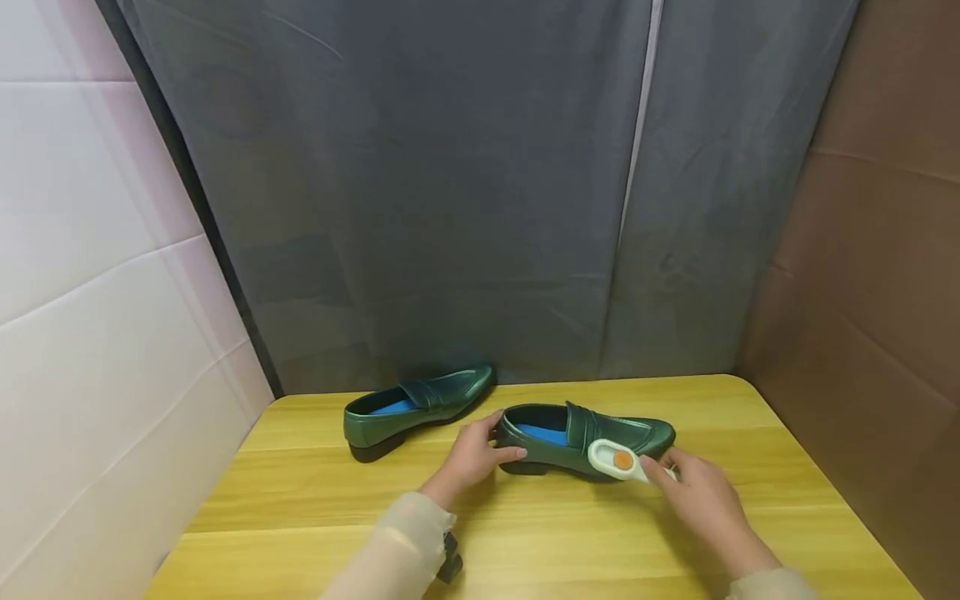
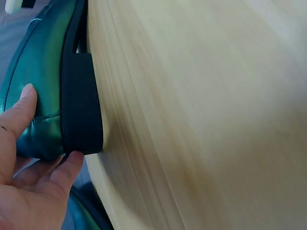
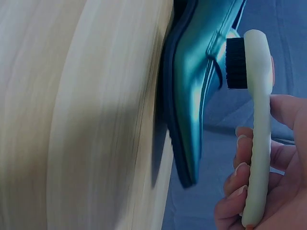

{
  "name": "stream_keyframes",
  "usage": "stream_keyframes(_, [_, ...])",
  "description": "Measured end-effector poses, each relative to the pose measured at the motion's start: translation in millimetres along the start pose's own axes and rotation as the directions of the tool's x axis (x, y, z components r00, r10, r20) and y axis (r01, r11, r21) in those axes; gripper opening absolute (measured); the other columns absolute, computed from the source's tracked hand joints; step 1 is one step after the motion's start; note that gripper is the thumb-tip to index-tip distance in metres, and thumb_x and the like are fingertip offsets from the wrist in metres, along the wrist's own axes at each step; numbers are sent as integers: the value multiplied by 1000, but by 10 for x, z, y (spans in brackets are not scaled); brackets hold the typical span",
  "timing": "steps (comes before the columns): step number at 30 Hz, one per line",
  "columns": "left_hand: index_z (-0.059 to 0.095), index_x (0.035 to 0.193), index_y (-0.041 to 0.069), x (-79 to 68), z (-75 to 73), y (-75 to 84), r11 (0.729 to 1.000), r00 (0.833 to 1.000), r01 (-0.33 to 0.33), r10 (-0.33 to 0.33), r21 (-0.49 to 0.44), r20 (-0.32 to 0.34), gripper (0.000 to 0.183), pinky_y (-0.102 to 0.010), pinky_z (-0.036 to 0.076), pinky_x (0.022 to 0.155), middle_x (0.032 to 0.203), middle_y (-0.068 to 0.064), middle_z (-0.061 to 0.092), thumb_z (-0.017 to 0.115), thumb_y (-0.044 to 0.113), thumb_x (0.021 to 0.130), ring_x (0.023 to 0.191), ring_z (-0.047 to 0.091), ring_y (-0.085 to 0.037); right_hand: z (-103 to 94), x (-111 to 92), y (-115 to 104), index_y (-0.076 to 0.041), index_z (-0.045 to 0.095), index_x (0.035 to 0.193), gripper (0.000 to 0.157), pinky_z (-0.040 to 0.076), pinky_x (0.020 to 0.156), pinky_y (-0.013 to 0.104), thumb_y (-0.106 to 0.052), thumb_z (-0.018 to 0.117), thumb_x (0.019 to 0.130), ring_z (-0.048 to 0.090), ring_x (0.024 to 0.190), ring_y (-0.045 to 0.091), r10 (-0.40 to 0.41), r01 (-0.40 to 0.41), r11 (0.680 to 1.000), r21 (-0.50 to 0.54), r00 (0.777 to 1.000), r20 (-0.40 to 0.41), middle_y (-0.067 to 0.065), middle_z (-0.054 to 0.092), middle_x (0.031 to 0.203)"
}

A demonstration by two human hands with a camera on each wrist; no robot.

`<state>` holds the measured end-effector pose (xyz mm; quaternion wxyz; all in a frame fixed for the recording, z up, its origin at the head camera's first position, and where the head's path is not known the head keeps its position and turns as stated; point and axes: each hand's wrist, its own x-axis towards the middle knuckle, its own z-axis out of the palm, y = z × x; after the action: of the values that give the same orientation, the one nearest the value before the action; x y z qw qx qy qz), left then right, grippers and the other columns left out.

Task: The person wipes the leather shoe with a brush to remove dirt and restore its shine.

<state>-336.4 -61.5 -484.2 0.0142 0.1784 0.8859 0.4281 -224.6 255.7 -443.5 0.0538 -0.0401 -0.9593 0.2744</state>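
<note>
A dark green loafer (image 1: 540, 448) with a blue insole stands on the table, its toe pointing right. My left hand (image 1: 472, 454) grips its heel end, the thumb along the near side and the fingers behind the heel (image 2: 82, 103). In my right hand (image 1: 701, 492) is a pale shoe brush (image 1: 611, 460) with an orange oval on its back, held by the handle. The right wrist view shows its dark bristles (image 3: 236, 63) facing the shoe's upper (image 3: 192, 81), close beside it. The second green loafer (image 1: 375, 427) sits behind and to the left.
The wood-grain table (image 1: 300, 500) ends at a grey curtain (image 1: 450, 208) at the back. A white panel (image 1: 112, 292) rises on the left and a brown one (image 1: 862, 333) on the right. Something small and black (image 1: 450, 558) shows by the left sleeve.
</note>
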Motion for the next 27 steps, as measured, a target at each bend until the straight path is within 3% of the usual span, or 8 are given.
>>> stream_keyframes(13, [42, 136, 4, 49, 124, 118, 1000, 1000, 11, -11, 23, -4, 84, -35, 45, 88, 128, -12, 52, 75, 45, 70, 110, 54, -25, 114, 66, -212, -17, 60, 85, 51, 33, 52, 30, -65, 44, 84, 43, 60, 15, 12, -14, 999, 36, 999, 49, -2, 50, 66])
stream_keyframes(27, [45, 134, 4, 163, 321, 238, 1000, 999, 25, -24, 7, -40, 82, -35, 46, 86, 123, -11, 55, 77, 42, 69, 106, 56, -24, 135, 100, -245, -18, 58, 82, 47, 33, 53, 30, -63, 44, 85, 44, 60, 16, -1, 0, 999, 38, 1000, 11, -2, 48, 63])
